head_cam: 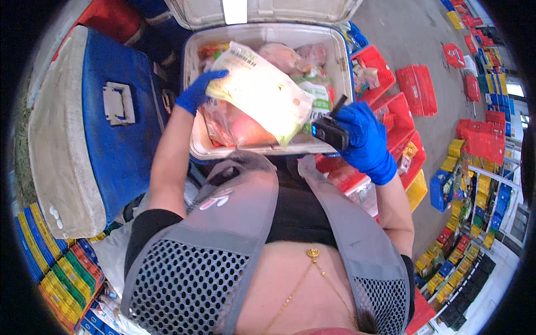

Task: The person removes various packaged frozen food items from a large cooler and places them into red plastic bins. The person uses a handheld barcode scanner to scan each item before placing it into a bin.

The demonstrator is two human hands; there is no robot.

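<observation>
Below me stands an insulated box with its lid raised at the far side. My left hand, in a blue glove, grips the left edge of a pale plastic bag that bears writing. Bright light falls on this bag, and its contents are hard to make out. My right hand, also gloved in blue, holds a black handheld device with a lit blue light at the box's right rim. Under and behind the bag lie packed pink meat, a green and white packet and a bag with something reddish.
A large blue box with a whitish lid stands close on the left. Red crates holding packets line the right side, with another red crate on the floor beyond. Stacked coloured crates are at the lower left.
</observation>
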